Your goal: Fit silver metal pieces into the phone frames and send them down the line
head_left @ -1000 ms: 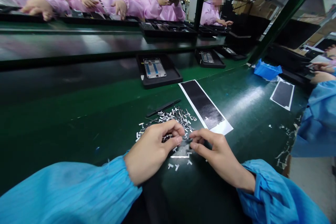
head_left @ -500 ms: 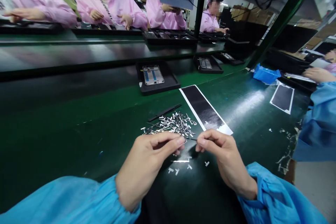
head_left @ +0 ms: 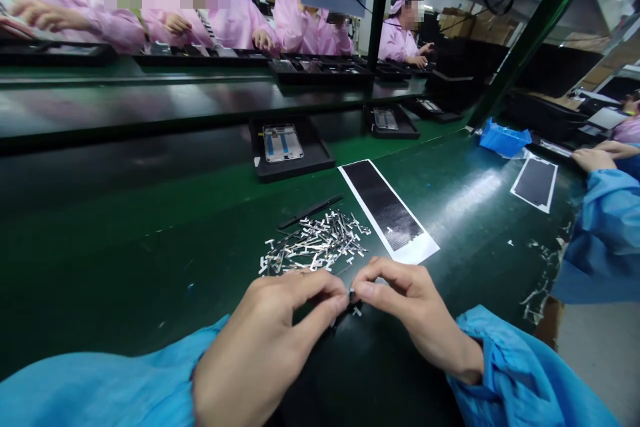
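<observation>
My left hand [head_left: 280, 330] and my right hand [head_left: 413, 310] meet fingertip to fingertip just above the green table. Both are closed in a pinch on a small black strip [head_left: 352, 295], which the fingers mostly hide. Behind them lies a loose pile of thin black and silver strips [head_left: 320, 240] with small white tabs. A small white T-shaped piece [head_left: 357, 312] shows on the table below my right fingertips. Beyond the pile rests a slim black pen-like tool [head_left: 310, 212].
A black sticker sheet with white borders [head_left: 385, 207] lies right of the pile. Black trays [head_left: 320, 161] holding phone-like panels stand farther back. A blue bin [head_left: 505, 140] and another sheet [head_left: 535, 181] are at right, near a co-worker's blue sleeve [head_left: 607, 203]. People in pink sit opposite.
My hands have come together and lower, closing the gap across which the black strip showed. My left hand now covers several of the white pieces on the table.
</observation>
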The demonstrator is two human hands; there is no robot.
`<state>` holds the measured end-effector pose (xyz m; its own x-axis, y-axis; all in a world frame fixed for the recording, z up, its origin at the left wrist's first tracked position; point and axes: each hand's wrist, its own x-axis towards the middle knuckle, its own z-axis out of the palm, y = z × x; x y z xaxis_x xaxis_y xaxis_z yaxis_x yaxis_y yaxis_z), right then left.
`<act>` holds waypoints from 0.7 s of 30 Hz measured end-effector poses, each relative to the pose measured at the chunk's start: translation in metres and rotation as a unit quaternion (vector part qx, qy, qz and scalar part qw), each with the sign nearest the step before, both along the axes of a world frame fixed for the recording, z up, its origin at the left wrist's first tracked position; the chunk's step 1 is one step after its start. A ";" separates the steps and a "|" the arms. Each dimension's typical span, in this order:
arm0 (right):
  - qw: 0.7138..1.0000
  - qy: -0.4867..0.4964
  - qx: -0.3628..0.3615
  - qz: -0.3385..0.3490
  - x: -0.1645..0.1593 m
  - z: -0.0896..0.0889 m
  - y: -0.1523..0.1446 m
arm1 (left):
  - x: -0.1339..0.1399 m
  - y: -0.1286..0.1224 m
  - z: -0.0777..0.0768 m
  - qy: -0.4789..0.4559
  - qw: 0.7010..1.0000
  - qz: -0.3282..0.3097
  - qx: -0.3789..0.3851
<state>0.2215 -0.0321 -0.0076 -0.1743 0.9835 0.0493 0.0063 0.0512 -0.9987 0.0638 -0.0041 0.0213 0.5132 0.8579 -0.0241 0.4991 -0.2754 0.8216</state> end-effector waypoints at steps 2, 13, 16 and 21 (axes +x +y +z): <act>1.000 0.011 -0.012 0.022 0.000 0.001 0.000 | -0.004 -0.003 -0.006 0.028 0.997 -0.033 0.065; 0.981 0.128 -0.109 0.093 0.001 -0.006 0.001 | -0.001 -0.004 0.002 -0.005 0.993 -0.059 -0.105; 0.982 0.127 -0.103 0.093 0.001 -0.002 0.001 | 0.000 -0.002 0.004 -0.089 0.966 -0.058 -0.237; 0.996 0.043 -0.021 0.071 -0.001 0.001 -0.007 | -0.003 -0.006 0.002 -0.170 0.925 -0.032 -0.338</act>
